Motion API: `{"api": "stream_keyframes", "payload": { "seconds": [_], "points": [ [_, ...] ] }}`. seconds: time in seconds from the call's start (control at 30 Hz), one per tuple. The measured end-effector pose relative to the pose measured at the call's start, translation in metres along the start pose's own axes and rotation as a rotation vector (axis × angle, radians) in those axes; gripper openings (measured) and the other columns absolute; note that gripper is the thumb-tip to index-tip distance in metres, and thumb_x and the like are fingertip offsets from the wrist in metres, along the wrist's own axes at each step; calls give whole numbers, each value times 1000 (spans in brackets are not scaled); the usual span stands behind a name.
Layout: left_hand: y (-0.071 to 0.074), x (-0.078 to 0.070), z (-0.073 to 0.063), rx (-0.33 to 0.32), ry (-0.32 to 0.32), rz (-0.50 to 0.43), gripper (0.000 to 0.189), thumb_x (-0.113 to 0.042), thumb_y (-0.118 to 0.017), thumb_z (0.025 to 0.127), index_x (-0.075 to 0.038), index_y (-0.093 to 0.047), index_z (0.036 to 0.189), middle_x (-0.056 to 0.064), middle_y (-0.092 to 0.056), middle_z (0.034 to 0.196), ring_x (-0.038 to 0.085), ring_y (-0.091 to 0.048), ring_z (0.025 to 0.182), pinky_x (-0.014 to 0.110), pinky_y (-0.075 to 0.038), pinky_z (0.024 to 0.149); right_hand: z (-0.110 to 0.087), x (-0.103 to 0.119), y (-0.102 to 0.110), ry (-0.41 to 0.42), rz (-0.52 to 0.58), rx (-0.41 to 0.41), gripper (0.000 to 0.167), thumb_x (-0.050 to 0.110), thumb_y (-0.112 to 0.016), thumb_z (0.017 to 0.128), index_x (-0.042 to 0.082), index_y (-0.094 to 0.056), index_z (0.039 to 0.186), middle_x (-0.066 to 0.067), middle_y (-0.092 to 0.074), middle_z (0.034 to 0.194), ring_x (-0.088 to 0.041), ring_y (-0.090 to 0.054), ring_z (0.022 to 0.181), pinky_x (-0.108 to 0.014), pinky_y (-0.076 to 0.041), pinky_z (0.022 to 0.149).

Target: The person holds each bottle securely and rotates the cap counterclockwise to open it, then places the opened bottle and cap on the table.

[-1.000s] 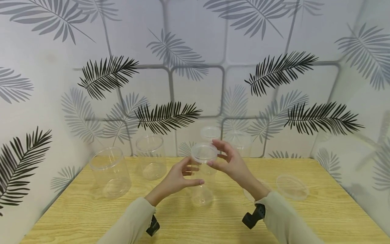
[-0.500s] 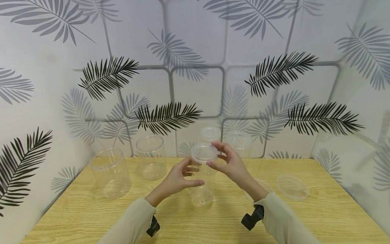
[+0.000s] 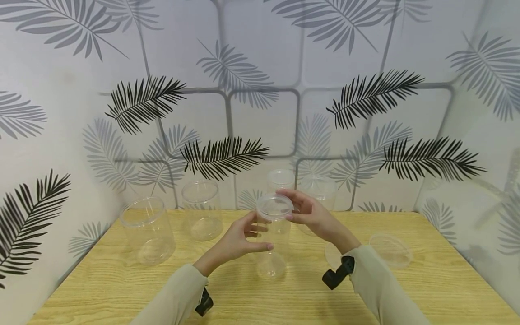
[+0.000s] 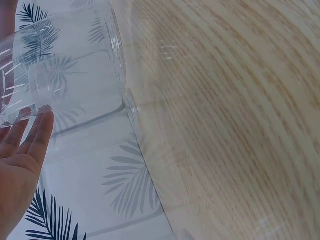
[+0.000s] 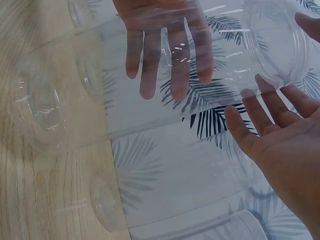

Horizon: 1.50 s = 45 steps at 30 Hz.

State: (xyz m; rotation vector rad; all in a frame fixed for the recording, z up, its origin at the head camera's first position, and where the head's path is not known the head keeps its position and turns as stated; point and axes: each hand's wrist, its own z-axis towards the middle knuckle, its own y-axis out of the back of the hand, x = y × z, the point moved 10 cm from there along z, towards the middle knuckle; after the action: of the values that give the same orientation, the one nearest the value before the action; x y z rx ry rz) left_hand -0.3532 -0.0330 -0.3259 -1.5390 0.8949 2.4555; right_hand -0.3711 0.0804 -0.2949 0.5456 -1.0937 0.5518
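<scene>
Both hands hold one tall clear jar (image 3: 280, 243), which stands upright between them. The left hand (image 3: 235, 239) wraps it from its own side, thumb across the near face and fingers spread slightly apart along the far side. Seen from the right wrist, those fingers look nearly straight through the clear wall. The right hand (image 3: 313, 216) is higher, its thumb and fingers pinching the rim of the clear lid (image 3: 275, 206) at the jar's top, thumb on the near edge and index finger on the far one. The jar's base is below both hands, over the wood-grain worktop (image 3: 239, 298); whether it touches there I cannot tell.

To the left of the left hand are two wider clear vessels: a front container (image 3: 148, 232) and, farther from the person, a rear container (image 3: 201, 212). Just beyond the right hand stand a slim vessel (image 3: 280, 177) and a broader vessel (image 3: 321, 187), both partly hidden by it. One flat disc (image 3: 333, 255) lies below the right wrist, partly covered; another round disc (image 3: 390, 249) lies farther right, beside the right sleeve (image 3: 382, 284).
</scene>
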Motion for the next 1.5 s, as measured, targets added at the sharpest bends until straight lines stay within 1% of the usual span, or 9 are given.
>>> {"api": "stream_keyframes", "payload": {
  "seconds": [0.13,0.3,0.5,0.73,0.9,1.03,1.2,1.33,1.5],
  "points": [
    [0,-9,-3,3,4,8,66,-8,-74,75,-7,-41,131,14,-54,121,32,-56,110,47,-46,93,0,0,-2,-6,25,32,63,8,-58,89,0,-24,141,0,-43,134,-12,-48,117,-24,-45,93],
    [1,-6,-3,-4,-3,9,68,-9,-75,75,-8,-40,133,14,-54,120,32,-56,110,48,-46,93,-2,-1,1,-23,2,-5,67,10,-60,88,1,-22,142,-3,-42,135,-11,-47,119,-24,-45,93],
    [3,16,4,-16,-21,4,72,-15,-76,74,-19,-38,135,9,-54,122,26,-57,111,47,-46,94,-7,3,6,-16,-143,-167,69,15,-65,85,2,-27,141,-12,-36,141,-15,-46,118,-28,-45,95],
    [4,18,5,-30,-13,-5,68,-14,-76,74,-21,-41,132,8,-54,121,28,-56,112,47,-45,95,-13,12,6,-19,-296,-372,66,13,-70,80,3,-36,136,-13,-45,131,-29,-43,120,-46,-42,97],
    [5,22,6,-41,-18,5,69,-21,-77,73,-28,-41,131,4,-54,121,26,-57,112,48,-45,95,-15,11,5,-72,-396,-458,67,18,-73,77,10,-40,134,-12,-47,130,-34,-47,116,-47,-46,92],
    [5,22,6,-41,-19,11,69,-23,-78,73,-30,-41,131,2,-55,121,24,-57,111,45,-46,95,-16,11,4,-80,-437,-484,65,19,-73,77,11,-42,133,-13,-48,129,-36,-49,115,-44,-50,87],
    [4,21,5,-30,-25,8,69,-24,-78,73,-30,-41,131,2,-54,121,22,-57,111,41,-47,94,-14,11,3,-49,-424,-429,64,19,-72,79,9,-41,134,-11,-48,129,-32,-48,117,-45,-46,93],
    [3,21,5,-15,-33,-3,71,-22,-77,73,-29,-40,133,2,-54,122,22,-57,111,45,-46,94,-9,10,1,-20,-329,-291,63,18,-68,82,10,-38,137,-9,-46,131,-24,-47,118,-42,-43,98],
    [2,20,5,0,-17,1,74,-18,-78,72,-28,-38,134,2,-55,120,22,-57,110,42,-47,93,-5,2,-1,-51,-143,-104,60,15,-63,86,12,-34,139,-8,-45,132,-19,-52,114,-34,-49,90]
  ]
}}
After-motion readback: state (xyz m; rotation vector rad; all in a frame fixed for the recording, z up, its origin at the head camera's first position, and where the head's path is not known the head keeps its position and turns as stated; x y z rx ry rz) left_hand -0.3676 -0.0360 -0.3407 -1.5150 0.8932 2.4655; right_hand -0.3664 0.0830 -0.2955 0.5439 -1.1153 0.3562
